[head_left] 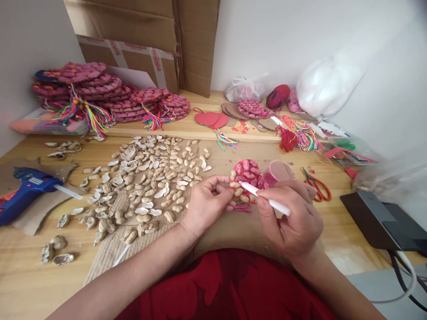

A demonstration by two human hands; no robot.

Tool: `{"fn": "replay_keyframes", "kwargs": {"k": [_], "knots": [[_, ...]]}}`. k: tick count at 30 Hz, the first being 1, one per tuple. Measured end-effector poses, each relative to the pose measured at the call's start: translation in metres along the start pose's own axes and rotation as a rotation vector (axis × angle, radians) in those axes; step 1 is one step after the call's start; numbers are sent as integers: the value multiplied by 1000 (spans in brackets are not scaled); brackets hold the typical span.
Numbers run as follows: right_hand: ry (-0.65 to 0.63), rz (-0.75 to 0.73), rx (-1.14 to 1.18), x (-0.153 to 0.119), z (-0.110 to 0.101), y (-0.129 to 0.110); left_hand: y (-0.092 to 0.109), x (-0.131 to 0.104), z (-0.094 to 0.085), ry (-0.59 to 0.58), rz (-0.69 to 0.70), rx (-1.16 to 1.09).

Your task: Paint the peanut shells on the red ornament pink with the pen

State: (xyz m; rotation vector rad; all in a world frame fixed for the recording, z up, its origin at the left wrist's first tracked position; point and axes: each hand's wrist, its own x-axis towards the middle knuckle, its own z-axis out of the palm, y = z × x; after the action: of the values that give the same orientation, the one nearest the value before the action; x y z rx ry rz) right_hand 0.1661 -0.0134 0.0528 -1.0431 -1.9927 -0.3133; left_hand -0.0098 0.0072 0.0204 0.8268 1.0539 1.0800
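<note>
My left hand [210, 200] is closed on the near left edge of a round red disc [247, 172] covered in peanut shells. Most of its shells are coloured pink-red; those along the near left edge are bare tan. A pink and green tassel [243, 207] shows beneath it. Between the thumb and fingers of my right hand [290, 218] is a white marker [278, 206], slanted down to the left. Its pink tip is at the bare shells; I cannot tell whether it touches. Just behind my right fingers stands a clear cup [282, 171] with pink in it.
Loose peanut shells [143, 178] cover the cardboard on the left. A blue glue gun [28, 191] lies farther left, orange scissors [318, 186] right. Finished pink discs [80, 84] with tassels are stacked on the back ledge. A dark device [373, 220] with cables sits at right.
</note>
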Motion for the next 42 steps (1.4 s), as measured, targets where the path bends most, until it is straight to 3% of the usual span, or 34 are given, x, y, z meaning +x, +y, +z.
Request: {"fn": "replay_keyframes", "kwargs": {"k": [9,13,18,22,30,36,42], "knots": [[-52,45,45,-2,-2,3,-1,0,0,6,19,30],[-10,66,66,-5,-3,3,0,0,0,36,-17,-49],[194,341,316,-6,-2,-1,4,3,2,76,-138,-223],[270,579,533,-8,2,-1,5,4,1,54,-162,-306],[291,669,776,-9,4,0,3,5,-1,-21,-236,-377],[356,629,627,-3,-7,2,3,5,-2,-9,-265,-388],[391,598,317,4,-32,33,2,3,-2,-4,-282,-314]]}}
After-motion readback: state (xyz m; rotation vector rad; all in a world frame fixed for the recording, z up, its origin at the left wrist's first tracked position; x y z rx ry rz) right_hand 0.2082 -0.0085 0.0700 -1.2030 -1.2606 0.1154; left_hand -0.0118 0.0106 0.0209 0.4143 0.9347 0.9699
